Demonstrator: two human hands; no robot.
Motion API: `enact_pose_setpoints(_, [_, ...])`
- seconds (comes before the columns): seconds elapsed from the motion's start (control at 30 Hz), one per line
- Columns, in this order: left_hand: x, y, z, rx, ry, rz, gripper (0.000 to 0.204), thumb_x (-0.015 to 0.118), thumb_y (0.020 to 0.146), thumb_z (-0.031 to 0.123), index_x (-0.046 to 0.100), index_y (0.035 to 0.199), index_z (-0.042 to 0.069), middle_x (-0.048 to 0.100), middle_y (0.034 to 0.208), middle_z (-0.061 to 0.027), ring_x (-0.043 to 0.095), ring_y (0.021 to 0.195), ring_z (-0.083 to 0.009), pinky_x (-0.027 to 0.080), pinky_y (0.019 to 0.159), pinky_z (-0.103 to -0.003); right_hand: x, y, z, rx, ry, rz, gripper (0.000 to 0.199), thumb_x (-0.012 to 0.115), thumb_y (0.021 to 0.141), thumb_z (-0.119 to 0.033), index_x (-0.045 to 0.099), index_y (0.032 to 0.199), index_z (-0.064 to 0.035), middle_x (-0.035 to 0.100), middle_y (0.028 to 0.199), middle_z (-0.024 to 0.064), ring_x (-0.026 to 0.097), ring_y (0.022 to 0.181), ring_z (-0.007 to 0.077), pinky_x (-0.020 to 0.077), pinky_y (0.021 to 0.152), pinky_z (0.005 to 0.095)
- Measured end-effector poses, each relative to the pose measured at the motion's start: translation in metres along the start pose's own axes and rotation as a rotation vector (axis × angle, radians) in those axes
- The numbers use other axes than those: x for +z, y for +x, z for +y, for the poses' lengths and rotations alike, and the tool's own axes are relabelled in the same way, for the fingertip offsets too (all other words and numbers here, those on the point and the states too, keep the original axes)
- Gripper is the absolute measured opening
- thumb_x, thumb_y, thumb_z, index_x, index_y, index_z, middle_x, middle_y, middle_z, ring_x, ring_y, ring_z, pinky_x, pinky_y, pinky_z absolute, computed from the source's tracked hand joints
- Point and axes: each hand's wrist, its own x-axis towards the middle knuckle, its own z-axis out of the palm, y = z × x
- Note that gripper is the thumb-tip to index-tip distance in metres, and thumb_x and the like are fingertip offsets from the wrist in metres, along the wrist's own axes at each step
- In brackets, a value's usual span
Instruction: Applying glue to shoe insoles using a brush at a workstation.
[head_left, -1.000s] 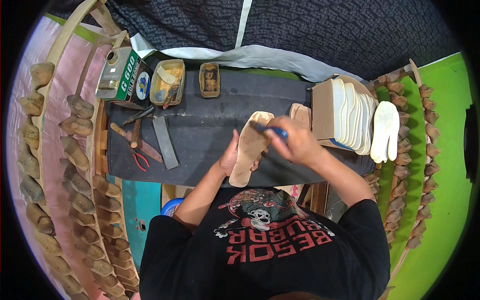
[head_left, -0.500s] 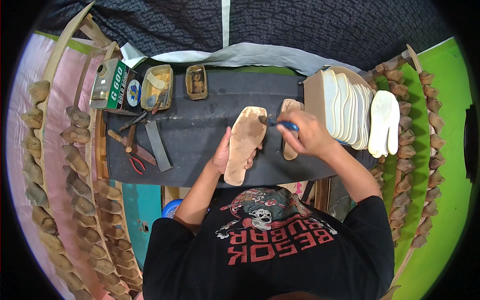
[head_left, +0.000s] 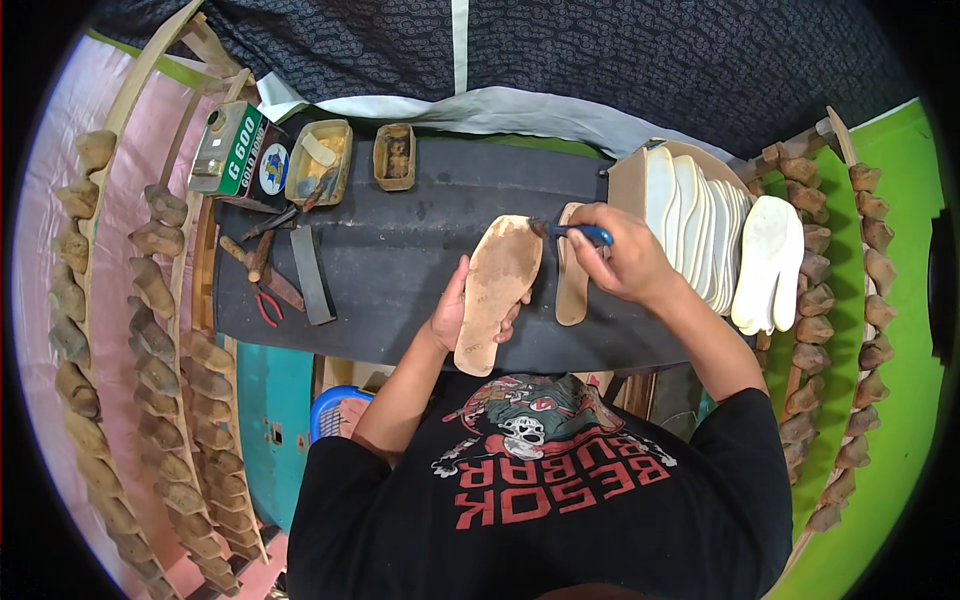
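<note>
A tan insole (head_left: 497,290) is held up over the near part of the table by my left hand (head_left: 452,312), thumb on one edge and fingertips curled round the other. Brown wet-looking smears cover its upper half, while the lower end is paler. My right hand (head_left: 628,258) is closed round the blue handle of a brush (head_left: 592,235). The brush's dark tip touches the insole's upper right edge. Behind the brush, a second tan insole (head_left: 572,290) lies on the table, partly hidden by my right hand.
At right stands a cardboard box (head_left: 628,190) of white soles (head_left: 690,220), with more soles (head_left: 768,265) beside it. Left are a glue can (head_left: 238,160), two trays (head_left: 335,185) (head_left: 394,160), red-handled pliers (head_left: 268,305), a hammer (head_left: 260,258) and a grey flat bar (head_left: 311,275). Racks of shoe lasts (head_left: 155,290) flank the table.
The brush has moved slightly right, from the insole's smeared upper face to its upper right edge. My left hand keeps its hold on the insole. The whole view has shifted a little.
</note>
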Motion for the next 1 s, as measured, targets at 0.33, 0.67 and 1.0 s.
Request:
enact_pose_setpoints(0.33, [0.002, -0.006, -0.013, 0.053, 0.061, 0.078, 0.091, 0.025, 0.096, 0.083, 0.047, 0.145, 0.010, 0.064, 0.114, -0.0136, 0.063, 0.074, -0.0191, 0.053, 0.060, -0.036, 0.007, -0.017, -0.013, -0.092, 0.178, -0.197, 0.018, 0.072, 0.089, -0.011, 0.062, 0.100, -0.0001, 0.066, 0.082, 0.0155, 0.066, 0.070, 0.0344, 0.0527, 0.065, 0.0431])
enact_pose_setpoints(0.67, [0.006, -0.004, -0.025, 0.004, 0.057, 0.062, 0.090, 0.026, 0.096, 0.082, 0.046, 0.147, 0.011, 0.062, 0.115, -0.0158, 0.062, 0.077, -0.0214, 0.050, 0.060, -0.038, -0.004, -0.007, 0.004, -0.072, 0.095, -0.020, 0.018, 0.070, 0.092, -0.014, 0.062, 0.101, 0.0000, 0.068, 0.087, 0.0174, 0.068, 0.075, 0.0354, 0.0545, 0.069, 0.0420])
enact_pose_setpoints(1.0, [0.012, -0.004, -0.025, -0.044, 0.122, 0.120, 0.091, 0.027, 0.094, 0.084, 0.048, 0.145, 0.011, 0.064, 0.112, -0.0151, 0.061, 0.075, -0.0220, 0.053, 0.064, -0.036, -0.004, -0.008, 0.006, 0.032, 0.198, 0.029, 0.017, 0.070, 0.093, -0.012, 0.062, 0.103, -0.0012, 0.066, 0.082, 0.0137, 0.066, 0.069, 0.0308, 0.0523, 0.064, 0.0396])
